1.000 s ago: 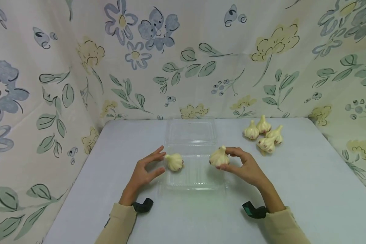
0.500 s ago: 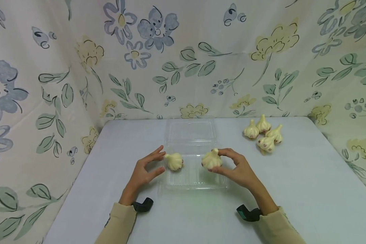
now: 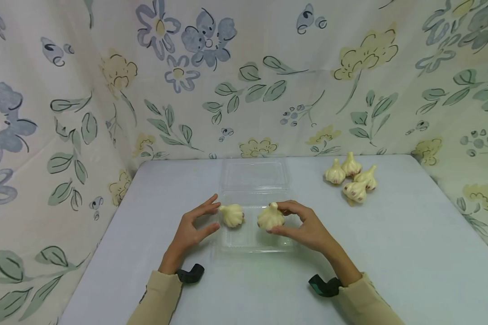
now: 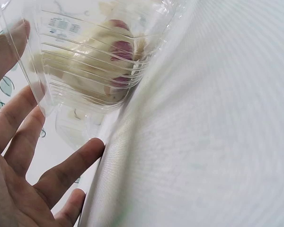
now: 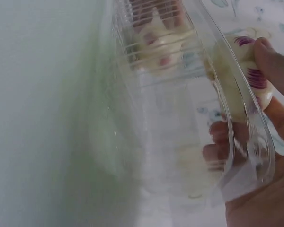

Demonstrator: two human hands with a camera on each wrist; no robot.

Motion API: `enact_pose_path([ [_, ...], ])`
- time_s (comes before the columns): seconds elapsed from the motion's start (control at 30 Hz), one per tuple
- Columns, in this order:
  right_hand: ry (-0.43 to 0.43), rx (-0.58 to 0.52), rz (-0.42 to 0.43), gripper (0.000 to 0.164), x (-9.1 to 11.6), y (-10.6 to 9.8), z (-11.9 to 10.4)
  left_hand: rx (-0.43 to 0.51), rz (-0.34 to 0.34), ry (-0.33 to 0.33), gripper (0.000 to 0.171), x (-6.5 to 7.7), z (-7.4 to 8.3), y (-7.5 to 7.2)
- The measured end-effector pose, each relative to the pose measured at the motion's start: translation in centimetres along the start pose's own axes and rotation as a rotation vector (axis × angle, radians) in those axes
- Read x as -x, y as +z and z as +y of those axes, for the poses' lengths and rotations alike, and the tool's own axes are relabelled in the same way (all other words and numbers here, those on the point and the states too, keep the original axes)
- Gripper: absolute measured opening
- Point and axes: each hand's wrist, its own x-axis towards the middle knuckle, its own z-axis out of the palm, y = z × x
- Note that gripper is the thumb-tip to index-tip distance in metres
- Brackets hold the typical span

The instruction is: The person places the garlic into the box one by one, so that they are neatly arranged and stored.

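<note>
My right hand pinches a garlic bulb between thumb and fingers, stem up, above the clear plastic clamshell box. Another garlic bulb lies on its side at the box's left end, stem towards my left hand. That hand's fingers are spread at the box's left side; in the left wrist view its thumb and a finger touch or nearly touch the clear wall. From the right wrist view, the held bulb shows purple marks beside the box's rim.
The box's lid lies folded back on the far side. Several more garlic bulbs sit grouped at the back right of the white table. A flowered curtain stands behind the table and along its left and right sides.
My right hand has carried its garlic bulb leftward and slightly nearer to me, towards the bulb lying in the box. My left hand has stayed in place.
</note>
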Motion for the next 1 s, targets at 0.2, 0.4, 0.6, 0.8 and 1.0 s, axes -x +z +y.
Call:
enact_pose_path([
  [0.2,-0.009,0.037,-0.04,0.051,-1.0,0.8,-0.5,-0.005,-0.004,-0.007,0.056,0.0,-0.2,0.0],
  [0.4,0.01,0.067,-0.109,0.054,-1.8,1.4,-0.7,-0.008,-0.001,0.006,0.056,0.1,-0.2,0.1],
  [0.6,0.002,0.102,-0.192,0.054,-2.8,2.9,-1.2,-0.015,-0.001,-0.007,0.057,0.1,-0.2,-0.1],
  [0.8,-0.025,0.121,-0.251,0.053,-3.6,4.3,-1.3,-0.006,0.006,0.012,0.058,0.1,-0.3,-0.1],
  [1.0,-0.037,0.1,-0.281,0.053,-3.9,5.1,-1.3,0.015,0.008,0.023,0.059,0.0,-0.1,-0.1],
])
